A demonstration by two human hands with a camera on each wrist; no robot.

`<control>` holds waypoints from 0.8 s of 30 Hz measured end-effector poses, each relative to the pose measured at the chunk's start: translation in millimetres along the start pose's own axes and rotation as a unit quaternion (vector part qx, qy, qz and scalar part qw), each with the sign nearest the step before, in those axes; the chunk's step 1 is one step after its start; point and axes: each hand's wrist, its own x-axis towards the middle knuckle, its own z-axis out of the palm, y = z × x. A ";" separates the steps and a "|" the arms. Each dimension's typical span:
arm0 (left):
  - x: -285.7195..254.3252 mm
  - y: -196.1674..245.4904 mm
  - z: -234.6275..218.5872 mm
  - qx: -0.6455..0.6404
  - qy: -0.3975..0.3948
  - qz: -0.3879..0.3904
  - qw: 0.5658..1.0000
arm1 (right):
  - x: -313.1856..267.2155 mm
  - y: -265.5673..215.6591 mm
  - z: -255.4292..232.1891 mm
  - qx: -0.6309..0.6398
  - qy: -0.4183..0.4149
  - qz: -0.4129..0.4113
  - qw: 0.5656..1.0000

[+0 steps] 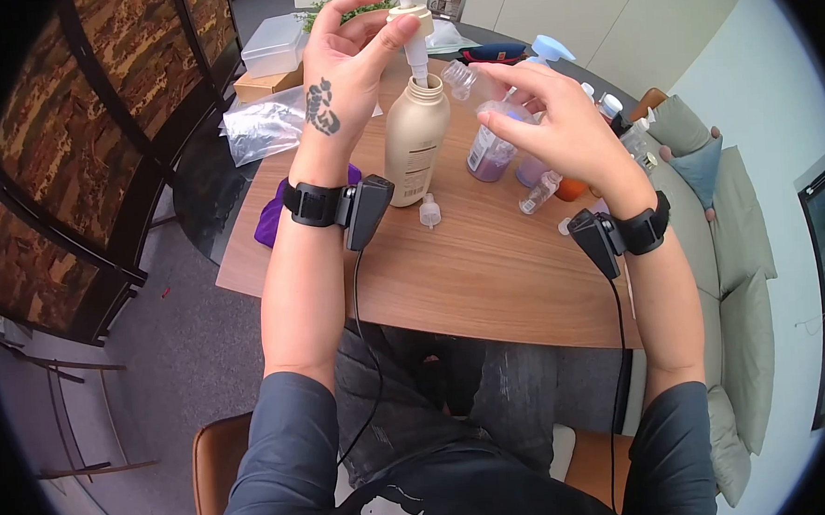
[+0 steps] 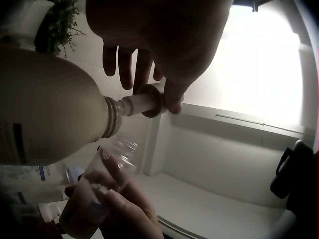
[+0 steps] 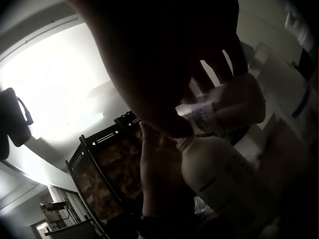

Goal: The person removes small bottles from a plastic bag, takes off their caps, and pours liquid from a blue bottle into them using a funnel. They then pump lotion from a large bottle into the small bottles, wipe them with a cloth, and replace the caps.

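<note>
A large beige bottle (image 1: 416, 141) stands upright on the wooden table with its threaded neck uncapped. My left hand (image 1: 347, 74) pinches the collar of a beige pump dispenser (image 1: 414, 34) between thumb and fingers, its white tube pointing down at the bottle's mouth. In my right hand (image 1: 559, 124) is a clear bottle (image 2: 82, 211), gripped around its body and tilted. Its open clear neck (image 1: 459, 80) points toward the beige bottle's neck, just beside it. On the table at the foot of the beige bottle sits a small translucent cap (image 1: 430, 212).
Purple-tinted bottles (image 1: 488, 158), a blue pump top (image 1: 551, 48) and a small clear bottle (image 1: 540, 195) stand to the right. Plastic bags (image 1: 264, 125), a clear box (image 1: 273, 44) and purple cloth (image 1: 269, 220) lie left. A plant (image 1: 343, 5) is behind.
</note>
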 end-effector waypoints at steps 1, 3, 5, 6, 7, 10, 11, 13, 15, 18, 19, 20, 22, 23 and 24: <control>0.6 -0.2 -0.4 0.010 -0.002 0.000 1.000 | 1.4 1.4 -0.1 -0.005 0.002 -0.007 1.000; 1.5 -0.2 -0.3 0.018 -0.004 0.000 1.000 | 3.6 3.4 -1.4 -0.015 0.002 -0.020 1.000; 2.3 0.4 1.1 0.015 -0.005 0.001 1.000 | 5.2 5.2 -3.1 -0.027 -0.002 -0.033 0.999; 2.1 1.3 1.7 0.020 -0.003 0.003 1.000 | 6.4 5.0 -3.8 -0.028 -0.008 -0.031 0.999; 1.5 2.6 2.5 0.024 -0.001 0.004 1.000 | 7.6 4.2 -5.1 -0.028 -0.015 -0.030 0.999; 1.9 2.4 2.3 0.024 0.002 0.007 1.000 | 9.9 -0.9 -9.1 -0.036 -0.033 -0.020 0.999; 2.0 2.0 1.8 0.023 0.003 0.007 1.000 | 10.4 -2.0 -9.6 -0.040 -0.039 -0.016 0.998; 2.4 1.8 1.2 0.021 -0.003 0.004 1.000 | 11.7 -0.2 -7.9 -0.038 -0.021 -0.039 0.998; 2.0 2.6 1.4 0.018 -0.007 0.002 1.000 | 12.9 0.7 -7.4 -0.045 -0.012 -0.053 0.998; 1.3 4.2 2.4 0.020 -0.010 0.001 1.000 | 14.0 1.0 -9.1 -0.064 -0.012 -0.061 0.996; 1.1 4.0 1.5 0.026 -0.009 0.000 1.000 | 14.7 1.1 -9.5 -0.066 -0.013 -0.064 0.996; 0.8 3.9 1.0 0.033 -0.008 0.000 0.999 | 15.2 1.1 -9.8 -0.068 -0.013 -0.067 0.995; 0.7 4.2 1.6 0.024 -0.008 -0.001 1.000 | 16.3 0.4 -11.0 -0.080 -0.015 -0.069 0.994; 0.5 4.5 1.9 0.020 -0.009 -0.001 1.000 | 16.7 0.4 -11.1 -0.086 -0.015 -0.069 0.994; 0.1 5.3 2.2 0.020 -0.010 -0.004 1.000 | 17.0 1.2 -10.8 -0.086 -0.014 -0.072 0.994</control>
